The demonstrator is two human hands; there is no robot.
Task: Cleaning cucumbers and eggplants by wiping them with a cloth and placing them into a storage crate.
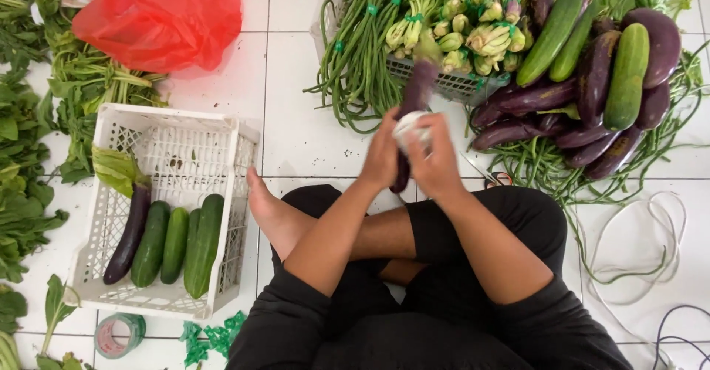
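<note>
White crate (240, 137): one aubergine, four cucumbers packed; left hand (381, 155) and right hand (436, 164) clamped on purple aubergine (414, 100); heap (592, 82) remains.

**White tiled floor spread with produce**

A floor (296, 133) of glossy white square tiles with thin grey grout lines fills the view under even, soft light. Left of the hands stands a white plastic crate (174, 137); beyond it lies a red plastic bag (159, 15). Leafy greens (22, 155) line the far left edge.
</note>
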